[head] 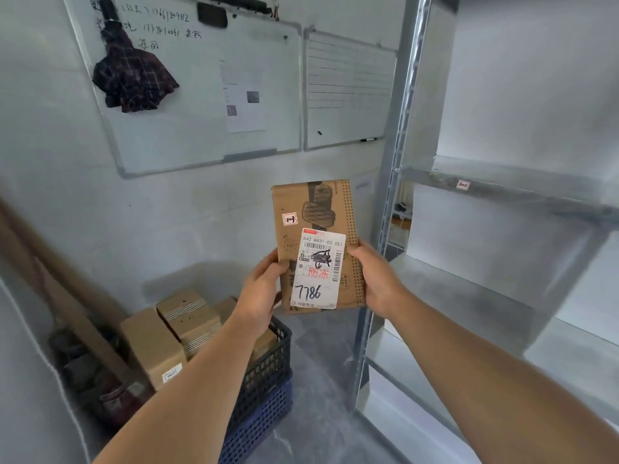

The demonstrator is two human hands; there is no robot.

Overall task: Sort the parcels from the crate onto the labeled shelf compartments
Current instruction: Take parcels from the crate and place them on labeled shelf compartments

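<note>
Parcel — held upright, label facing camera for reading; left hand and right hand grip its sides. Crate at seven o'clock — shelf at three.

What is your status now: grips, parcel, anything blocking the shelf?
Left grip and right grip hold the flat brown cardboard parcel upright by its lower sides. Grey metal shelf rack on the right; nothing seen between.

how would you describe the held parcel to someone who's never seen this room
Find the grey metal shelf unit on the right; just left of its front post, the left hand and right hand hold a flat brown cardboard parcel. Unlike the brown boxes in the dark plastic crate below, its white label bears a handwritten 7786.
</note>
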